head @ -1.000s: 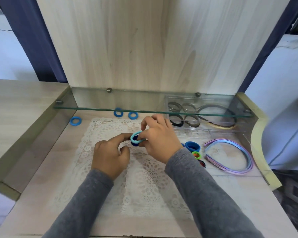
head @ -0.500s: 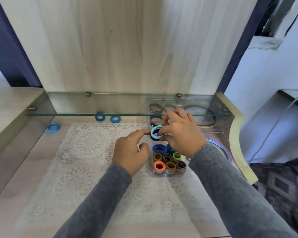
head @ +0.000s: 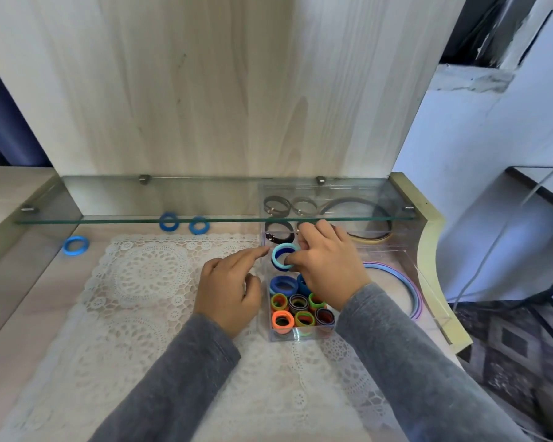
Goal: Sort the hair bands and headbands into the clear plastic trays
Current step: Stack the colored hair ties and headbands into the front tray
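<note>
**Stack of hair bands held over the clear tray**

Head view. The right hand (head: 328,266) reaches forward from a grey sleeve (head: 406,355), palm down, with fingers curled and the thumb tucked against the front of a small stack of hair bands (head: 283,257); the hand pinches that stack, which sits above the far end of the narrow clear tray (head: 296,335). The left hand (head: 229,293) lies just left of the tray, its index finger stretched toward the stack and the tip very near the stack (contact cannot be told), the other fingers loosely bent and gripping nothing.

The stack shows a pale teal band in front with darker blue behind it. Its ring opening faces the camera and slightly left, so the short axis through the hole runs roughly toward the viewer, and the ring stands on edge.

Below it in the tray stand more bands, rings upward: blue ones (head: 283,285) at the far side, then green, orange and dark ones toward the near end. To the right, a wider clear tray (head: 428,283) holds curved pastel headbands (head: 415,291). Three loose blue bands (head: 75,245) lie on the table (head: 29,314) far left, two of them under the glass shelf (head: 109,220). A white lace mat (head: 141,298) covers the middle of the table.
</note>
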Available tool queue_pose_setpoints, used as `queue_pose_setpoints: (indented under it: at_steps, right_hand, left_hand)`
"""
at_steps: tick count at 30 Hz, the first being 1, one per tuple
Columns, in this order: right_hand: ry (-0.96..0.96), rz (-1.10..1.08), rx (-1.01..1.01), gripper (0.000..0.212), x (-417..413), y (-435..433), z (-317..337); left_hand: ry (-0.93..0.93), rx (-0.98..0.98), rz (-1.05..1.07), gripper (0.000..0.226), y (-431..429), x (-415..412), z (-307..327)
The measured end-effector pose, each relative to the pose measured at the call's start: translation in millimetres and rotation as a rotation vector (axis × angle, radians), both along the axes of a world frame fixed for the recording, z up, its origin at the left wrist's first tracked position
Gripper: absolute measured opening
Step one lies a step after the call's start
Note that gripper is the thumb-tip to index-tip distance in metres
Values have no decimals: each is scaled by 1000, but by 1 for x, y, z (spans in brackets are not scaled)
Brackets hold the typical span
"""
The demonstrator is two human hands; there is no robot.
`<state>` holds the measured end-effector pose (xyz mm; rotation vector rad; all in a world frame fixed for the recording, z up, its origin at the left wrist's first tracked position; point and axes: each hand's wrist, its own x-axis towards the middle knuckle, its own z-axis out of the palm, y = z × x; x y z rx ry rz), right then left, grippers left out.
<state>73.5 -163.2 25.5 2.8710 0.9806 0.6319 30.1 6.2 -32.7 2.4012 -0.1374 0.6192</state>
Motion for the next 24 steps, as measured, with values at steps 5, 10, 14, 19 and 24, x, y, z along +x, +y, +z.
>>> queue_pose_setpoints:
  at_steps: [5, 10, 14, 19, 24]
  right_hand:
    - [136, -19, -54, 25, 2, 6, 5]
    - [243, -40, -101, 25, 5, 9, 12]
    - [310, -86, -94, 26, 6, 13, 15]
    - [369, -158, -112, 26, 6, 19, 20]
    - [411, -227, -163, 27, 4, 24, 26]
  left_hand:
    - [-108, 53, -38, 46, 4, -2, -4]
    - [-145, 34, -71, 44, 4, -2, -3]
    - [-139, 49, -112, 42, 4, -3, -3]
    - [-132, 116, -177, 33, 4, -6, -3]
    - [-96, 135, -205, 30, 5, -6, -3]
